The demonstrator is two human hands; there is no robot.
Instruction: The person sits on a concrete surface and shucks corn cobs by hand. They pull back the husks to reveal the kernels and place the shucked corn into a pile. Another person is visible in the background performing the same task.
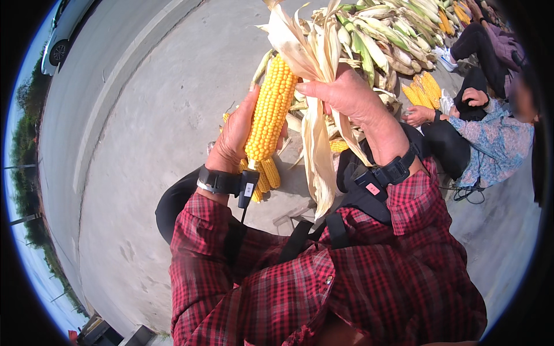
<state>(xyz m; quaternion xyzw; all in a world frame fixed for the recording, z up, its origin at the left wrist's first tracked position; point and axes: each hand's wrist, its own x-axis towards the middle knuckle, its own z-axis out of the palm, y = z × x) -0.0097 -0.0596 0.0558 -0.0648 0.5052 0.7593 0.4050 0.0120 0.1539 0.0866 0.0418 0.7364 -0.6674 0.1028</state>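
My left hand [242, 125] is closed around the lower part of a bare yellow corn cob [272, 108], which tilts with its stub end towards me. In my right hand [342, 93] is a bunch of dry, pale corn husk [318, 160]; its thumb tip is close beside the cob. Some husk leaves rise above the hand and others hang below it. Under my left wrist, several husked cobs [270, 173] lie on the concrete, partly hidden by the hand and a wrist device.
A heap of unhusked corn [389, 39] lies ahead to the right. Beside it are husked cobs [422, 91] near a seated person in a patterned top [497, 147]. Another person sits farther back. A concrete curb [117, 73] runs along the left, with a parked car [65, 34] beyond.
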